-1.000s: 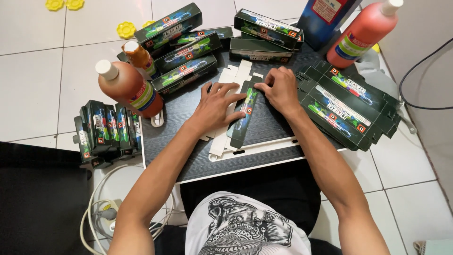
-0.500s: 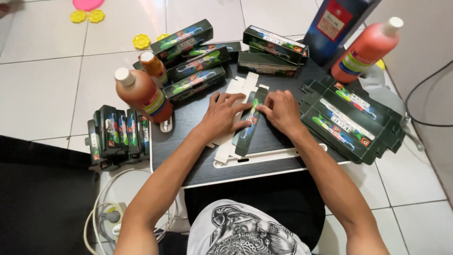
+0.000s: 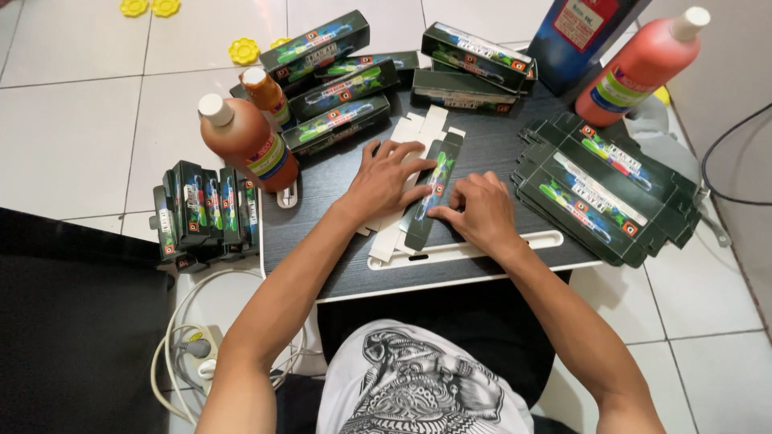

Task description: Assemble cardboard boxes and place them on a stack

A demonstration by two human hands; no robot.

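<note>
A flat, unfolded carton blank, dark green print on one panel and white on the inside flaps, lies on the small dark table. My left hand presses flat on its left side, fingers spread over the white flaps. My right hand rests on its right edge, fingertips pinching the printed panel. Both hands are touching the same carton blank.
Several finished dark green boxes lie at the table's back. A stack of flat blanks sits right. Orange bottles stand left, a red bottle and blue container back right. More boxes stand on the floor left, above a power strip.
My right hand has slid from the blank's upper end down toward its lower right edge. The left hand stays pressed on the flaps. The camera view has shifted slightly.
</note>
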